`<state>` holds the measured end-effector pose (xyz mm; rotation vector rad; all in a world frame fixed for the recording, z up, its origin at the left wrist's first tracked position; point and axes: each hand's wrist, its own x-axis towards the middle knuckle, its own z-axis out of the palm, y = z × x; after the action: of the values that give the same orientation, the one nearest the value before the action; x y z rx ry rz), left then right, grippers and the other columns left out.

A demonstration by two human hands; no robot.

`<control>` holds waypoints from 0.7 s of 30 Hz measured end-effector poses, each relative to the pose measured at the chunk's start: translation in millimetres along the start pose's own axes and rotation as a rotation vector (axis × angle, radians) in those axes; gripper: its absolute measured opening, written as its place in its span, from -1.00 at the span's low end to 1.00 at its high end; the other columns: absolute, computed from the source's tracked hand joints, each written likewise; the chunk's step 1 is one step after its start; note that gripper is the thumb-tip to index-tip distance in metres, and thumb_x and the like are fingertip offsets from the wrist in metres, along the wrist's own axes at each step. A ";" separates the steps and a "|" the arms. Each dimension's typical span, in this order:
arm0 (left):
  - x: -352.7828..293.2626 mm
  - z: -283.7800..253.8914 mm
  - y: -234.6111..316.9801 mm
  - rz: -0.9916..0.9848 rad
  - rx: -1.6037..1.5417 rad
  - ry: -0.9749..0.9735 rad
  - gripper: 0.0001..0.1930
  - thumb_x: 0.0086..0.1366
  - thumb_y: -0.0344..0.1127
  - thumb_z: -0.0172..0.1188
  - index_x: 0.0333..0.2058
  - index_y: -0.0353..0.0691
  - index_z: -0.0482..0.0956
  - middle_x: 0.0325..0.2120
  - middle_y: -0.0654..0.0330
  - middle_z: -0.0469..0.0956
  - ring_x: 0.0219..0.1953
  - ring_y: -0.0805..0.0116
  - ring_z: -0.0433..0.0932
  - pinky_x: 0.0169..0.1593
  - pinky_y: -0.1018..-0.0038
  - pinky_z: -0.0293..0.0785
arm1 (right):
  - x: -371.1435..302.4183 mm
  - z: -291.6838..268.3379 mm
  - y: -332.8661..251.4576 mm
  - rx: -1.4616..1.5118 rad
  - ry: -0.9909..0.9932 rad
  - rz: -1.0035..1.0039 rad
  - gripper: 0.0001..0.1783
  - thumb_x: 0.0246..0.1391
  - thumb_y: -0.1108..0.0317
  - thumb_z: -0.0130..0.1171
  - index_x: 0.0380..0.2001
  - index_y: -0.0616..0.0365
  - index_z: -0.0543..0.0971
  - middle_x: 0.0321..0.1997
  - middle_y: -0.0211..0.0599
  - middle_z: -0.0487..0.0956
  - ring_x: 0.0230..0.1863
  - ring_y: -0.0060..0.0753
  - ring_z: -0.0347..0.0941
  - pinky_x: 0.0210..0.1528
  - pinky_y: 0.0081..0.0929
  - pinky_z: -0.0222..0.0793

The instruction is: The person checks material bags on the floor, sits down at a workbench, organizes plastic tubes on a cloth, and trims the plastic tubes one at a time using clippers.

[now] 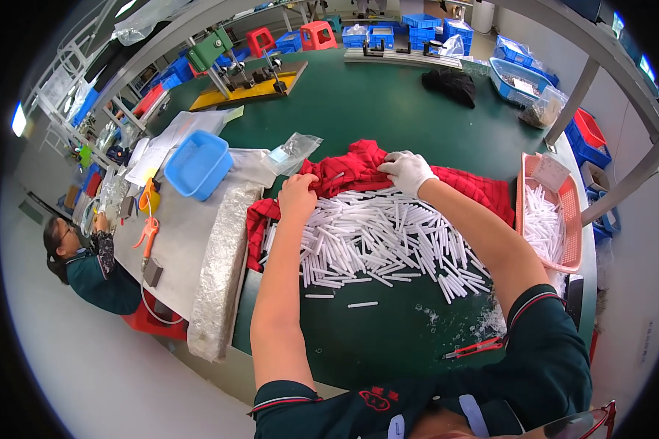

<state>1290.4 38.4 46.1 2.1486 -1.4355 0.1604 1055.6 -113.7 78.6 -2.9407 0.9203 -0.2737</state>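
A big heap of short white rods (366, 238) lies on the green table in front of me. Along its far side stretches a bunched red checked cloth (483, 192), which also runs down the heap's left edge. My bare left hand (298, 196) has its fingers closed on the cloth at the heap's far left. Further right, my right hand (408, 173) wears a white glove and grips the cloth's folds beyond the rods. Two loose rods (362, 304) lie apart, nearer to me.
A pink basket (580, 227) of similar rods stands at right. A red utility knife (474, 348) lies near my right arm beside clear scraps. At left are a blue tray (198, 165), an orange air gun (148, 235) and a seated co-worker (95, 274). A green press (211, 50) stands behind.
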 end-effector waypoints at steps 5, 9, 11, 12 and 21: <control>16.9 -4.3 36.3 0.195 -0.073 0.308 -0.86 0.03 -0.39 0.17 -0.37 -0.09 0.58 -0.33 0.24 0.52 -0.17 0.14 0.46 -0.11 0.25 0.39 | -12.5 -35.4 10.2 0.149 0.096 0.078 -0.59 0.00 0.24 0.09 -0.01 -0.09 0.51 0.06 -0.29 0.46 0.09 -0.19 0.37 0.10 -0.29 0.30; 22.2 11.8 45.3 0.193 -0.054 0.101 -0.91 0.08 -0.38 0.13 -0.42 -0.17 0.58 -0.42 0.12 0.55 -0.25 0.09 0.50 -0.21 0.20 0.45 | -29.6 -78.8 35.3 0.069 -0.022 0.249 -0.52 0.00 0.23 0.08 0.05 0.01 0.45 -0.03 -0.13 0.52 0.04 -0.09 0.42 0.05 -0.28 0.35; 24.9 16.1 45.9 0.184 0.061 0.041 -0.90 0.09 -0.38 0.11 -0.41 -0.17 0.57 -0.39 0.12 0.55 -0.25 0.06 0.50 -0.21 0.19 0.46 | -45.1 -93.4 58.1 -0.016 -0.187 0.303 -0.48 -0.03 0.21 0.10 0.06 0.02 0.44 -0.03 -0.10 0.52 0.03 -0.08 0.43 0.04 -0.28 0.36; 25.4 19.2 45.7 0.188 0.124 -0.018 -0.90 0.09 -0.39 0.10 -0.41 -0.17 0.57 -0.37 0.11 0.55 -0.25 0.05 0.50 -0.21 0.19 0.47 | -53.8 -96.4 67.7 -0.082 -0.351 0.329 -0.44 -0.06 0.19 0.13 0.07 0.04 0.43 -0.03 -0.08 0.53 0.03 -0.06 0.44 0.02 -0.28 0.37; 25.3 16.0 53.5 0.285 0.289 0.007 -0.93 0.12 -0.42 0.07 -0.40 -0.21 0.51 -0.40 0.11 0.54 -0.24 0.09 0.51 -0.24 0.24 0.50 | -97.6 -78.4 86.6 -0.163 -0.668 0.366 -0.22 -0.20 0.45 0.09 0.22 -0.04 0.24 -0.06 0.03 0.53 -0.05 0.06 0.49 -0.12 -0.19 0.45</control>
<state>1250.6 -5.4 62.2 2.1462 -1.8021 0.5079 913.9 -128.7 132.1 -2.5940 1.3445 0.7739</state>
